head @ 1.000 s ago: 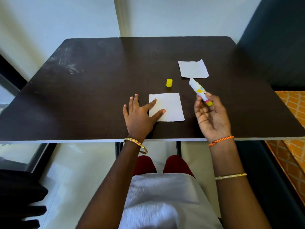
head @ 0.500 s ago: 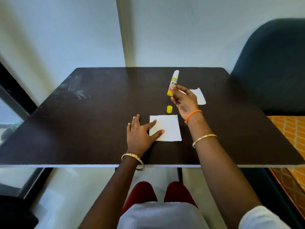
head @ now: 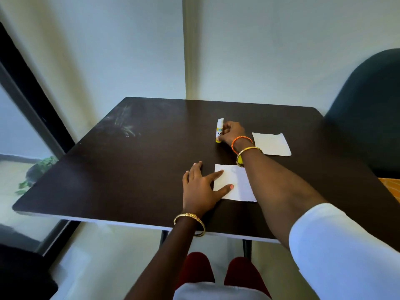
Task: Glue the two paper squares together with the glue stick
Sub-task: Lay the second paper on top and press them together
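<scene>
The right hand's [head: 230, 133] fingers are curled closed around the glue stick [head: 220, 131], which stands upright with its yellow base on the table [head: 129, 169], toward the far side. The left hand [head: 200, 189] lies flat with fingers spread fairly wide; its forefinger and thumb press on the left edge of the near paper [head: 237, 184], the other fingers resting on the tabletop beside it. The far paper [head: 271, 144] lies just right of the right wrist, apart from the near paper.

The right forearm crosses above the near paper's right side and hides that part of it. A small yellow thing [head: 239, 163] shows at the edge of the wrist, mostly covered by the arm and bangle; I cannot tell what it is. The right fingertips are hidden behind the hand, so exactly where they touch the stick cannot be made out. The stick's label is only partly readable.
</scene>
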